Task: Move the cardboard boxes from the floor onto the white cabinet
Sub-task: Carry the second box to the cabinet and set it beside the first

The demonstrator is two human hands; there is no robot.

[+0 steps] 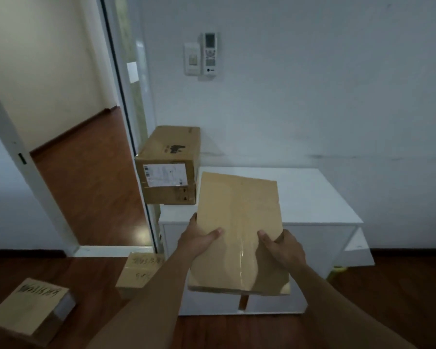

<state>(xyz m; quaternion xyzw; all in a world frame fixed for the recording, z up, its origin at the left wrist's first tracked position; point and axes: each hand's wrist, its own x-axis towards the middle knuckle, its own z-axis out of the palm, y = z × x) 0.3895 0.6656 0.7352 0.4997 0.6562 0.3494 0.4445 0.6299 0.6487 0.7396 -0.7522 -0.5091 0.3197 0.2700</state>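
Observation:
I hold a plain taped cardboard box [239,222] in front of me, over the front edge of the white cabinet [320,197]. My left hand [199,241] grips its left side and my right hand [282,248] grips its right side, thumbs on top. A larger labelled cardboard box [170,157] sits on another box [171,195] at the cabinet's back left corner. Two more boxes lie on the wooden floor: one with handwriting [141,270] beside the cabinet's left foot, another [30,308] at the lower left.
An open doorway [86,172] with a glass door edge stands left of the cabinet. A light switch and a remote holder [209,54] hang on the white wall. A cabinet door [358,248] stands ajar at the right. Dark wooden floor [388,298] surrounds the cabinet.

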